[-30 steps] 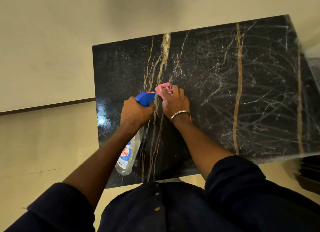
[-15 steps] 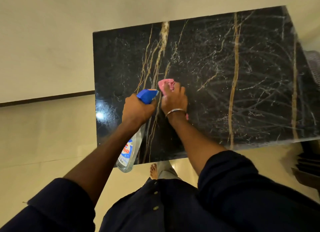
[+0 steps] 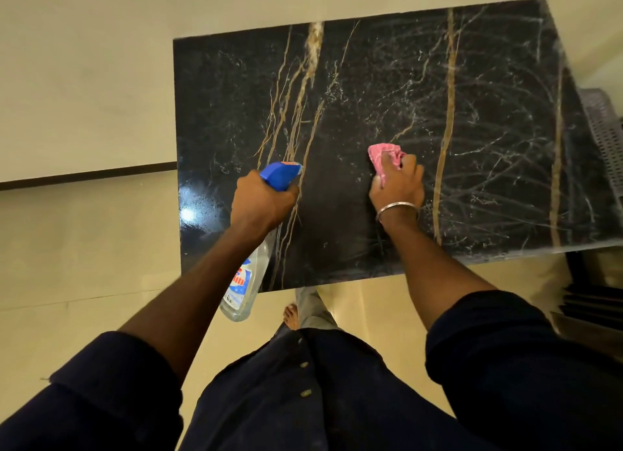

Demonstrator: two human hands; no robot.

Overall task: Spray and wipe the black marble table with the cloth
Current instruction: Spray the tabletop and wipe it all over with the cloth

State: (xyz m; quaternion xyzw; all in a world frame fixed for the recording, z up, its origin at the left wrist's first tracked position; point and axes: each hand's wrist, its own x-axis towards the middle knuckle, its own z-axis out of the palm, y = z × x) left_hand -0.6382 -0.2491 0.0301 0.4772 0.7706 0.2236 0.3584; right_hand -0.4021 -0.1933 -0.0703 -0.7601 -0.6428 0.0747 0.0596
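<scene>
The black marble table (image 3: pixel 371 96) with gold and white veins fills the upper middle of the head view. My left hand (image 3: pixel 261 199) grips a clear spray bottle (image 3: pixel 246 282) by its blue trigger head, nozzle pointing away over the table's near left part, and the bottle's body hangs down past the front edge. My right hand (image 3: pixel 399 184) presses a crumpled pink cloth (image 3: pixel 382 155) onto the marble near the table's middle, most of the cloth hidden under my fingers. A metal bangle sits on my right wrist.
Beige floor tiles (image 3: pixel 84 248) surround the table on the left and front. A perforated grey basket (image 3: pixel 606 133) stands past the table's right edge, with dark stacked items (image 3: pixel 593 302) below it. My bare foot (image 3: pixel 291 315) is near the table's front edge.
My right hand has slid the pink cloth to the right, away from the spray bottle. My left hand stays at the same spot with the bottle.
</scene>
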